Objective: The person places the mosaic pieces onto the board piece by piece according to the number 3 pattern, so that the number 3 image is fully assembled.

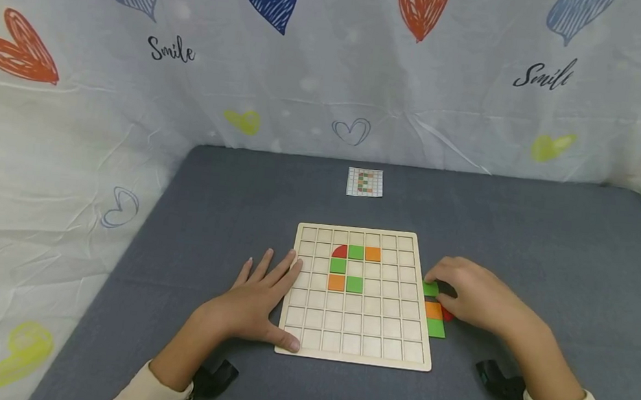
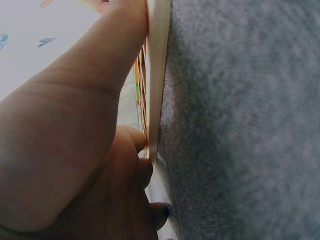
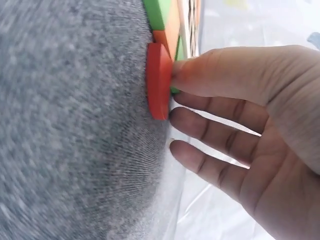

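A wooden grid board (image 1: 355, 324) lies on the grey table and holds a red quarter-round piece (image 1: 340, 251) and several green and orange tiles in its upper rows. My left hand (image 1: 265, 282) lies flat on the board's left edge, thumb at the front corner; the left wrist view shows that hand (image 2: 75, 150) against the board's side (image 2: 159, 75). My right hand (image 1: 442, 284) is just right of the board, thumb and fingertips pinching a loose green tile (image 1: 429, 290). In the right wrist view the thumb (image 3: 210, 75) touches that tile beside a red piece (image 3: 157, 80).
More loose tiles lie under the right hand: orange (image 1: 433, 310), green (image 1: 436, 328) and red (image 1: 448, 316). A small pattern card (image 1: 365, 182) sits behind the board. White cloth with hearts (image 1: 335, 64) walls the table on three sides.
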Demonstrator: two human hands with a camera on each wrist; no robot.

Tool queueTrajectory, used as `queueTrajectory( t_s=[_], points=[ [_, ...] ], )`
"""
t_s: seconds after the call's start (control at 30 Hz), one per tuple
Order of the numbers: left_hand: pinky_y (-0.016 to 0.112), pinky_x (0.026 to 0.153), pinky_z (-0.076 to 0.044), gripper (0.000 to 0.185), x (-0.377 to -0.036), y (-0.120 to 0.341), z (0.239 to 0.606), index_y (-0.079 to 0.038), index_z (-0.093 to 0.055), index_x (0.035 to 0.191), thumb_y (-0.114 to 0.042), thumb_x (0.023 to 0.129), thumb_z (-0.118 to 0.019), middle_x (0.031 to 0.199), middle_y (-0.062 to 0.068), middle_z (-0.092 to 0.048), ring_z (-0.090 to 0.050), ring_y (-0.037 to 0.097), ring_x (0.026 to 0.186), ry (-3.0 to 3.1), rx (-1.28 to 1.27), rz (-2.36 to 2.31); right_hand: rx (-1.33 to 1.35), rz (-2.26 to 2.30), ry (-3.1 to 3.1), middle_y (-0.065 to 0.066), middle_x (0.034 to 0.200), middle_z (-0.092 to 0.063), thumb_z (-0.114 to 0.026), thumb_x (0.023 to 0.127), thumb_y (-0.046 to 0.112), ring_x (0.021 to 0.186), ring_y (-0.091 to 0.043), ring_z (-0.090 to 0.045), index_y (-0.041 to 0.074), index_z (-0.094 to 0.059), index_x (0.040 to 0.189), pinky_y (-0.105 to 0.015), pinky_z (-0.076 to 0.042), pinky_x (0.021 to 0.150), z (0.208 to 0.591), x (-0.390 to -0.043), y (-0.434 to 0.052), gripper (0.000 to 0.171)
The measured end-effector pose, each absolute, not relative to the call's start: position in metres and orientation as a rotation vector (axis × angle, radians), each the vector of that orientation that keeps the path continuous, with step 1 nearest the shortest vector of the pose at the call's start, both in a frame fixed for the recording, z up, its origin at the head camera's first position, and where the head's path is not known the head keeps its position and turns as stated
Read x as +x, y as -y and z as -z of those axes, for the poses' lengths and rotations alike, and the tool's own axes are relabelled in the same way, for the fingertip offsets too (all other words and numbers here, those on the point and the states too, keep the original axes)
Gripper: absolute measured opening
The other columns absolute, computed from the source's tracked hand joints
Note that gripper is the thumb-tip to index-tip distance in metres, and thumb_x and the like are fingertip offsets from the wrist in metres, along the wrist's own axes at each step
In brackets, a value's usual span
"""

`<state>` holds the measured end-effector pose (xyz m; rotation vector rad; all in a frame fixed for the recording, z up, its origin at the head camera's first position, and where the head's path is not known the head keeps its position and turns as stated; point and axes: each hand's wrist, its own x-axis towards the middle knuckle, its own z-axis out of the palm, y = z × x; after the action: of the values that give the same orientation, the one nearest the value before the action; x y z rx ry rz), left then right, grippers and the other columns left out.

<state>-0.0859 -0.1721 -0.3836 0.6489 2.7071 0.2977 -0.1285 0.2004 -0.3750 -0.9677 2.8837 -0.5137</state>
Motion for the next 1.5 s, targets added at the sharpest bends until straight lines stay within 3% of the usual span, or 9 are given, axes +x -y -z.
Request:
queueTrajectory(
  t_s=[0.87,1.5],
  points=[
    [0.055,0.102,0.001,0.121,-0.086,0.172,0.383,-0.023,0.000,0.146,-0.084,0.054,-0.051,0.150,-0.005,0.011,0.012,0.030,0.134,-2.706,0.654,-0.303,-0.957,0.559,-2.929,0.007,0.091,-0.057,-0.071,0.074,0.007,0.082,-0.011,-0.051,0.017,-0.067,0.097,-0.031,-0.045,0.069,0.372,-0.126,-0.202,0.025],
    [0.054,0.102,0.002,0.121,-0.086,0.173,0.383,-0.024,0.001,0.146,-0.083,0.054,-0.052,0.150,-0.005,0.011,0.013,0.029,0.133,-2.694,0.652,-0.309,-1.115,0.580,-2.906,0.009,0.093,-0.055,-0.067,0.077,0.012,0.083,-0.008,-0.051,0.018,-0.067,0.095,-0.028,-0.044,0.070,0.367,-0.123,-0.178,0.019]
  ],
)
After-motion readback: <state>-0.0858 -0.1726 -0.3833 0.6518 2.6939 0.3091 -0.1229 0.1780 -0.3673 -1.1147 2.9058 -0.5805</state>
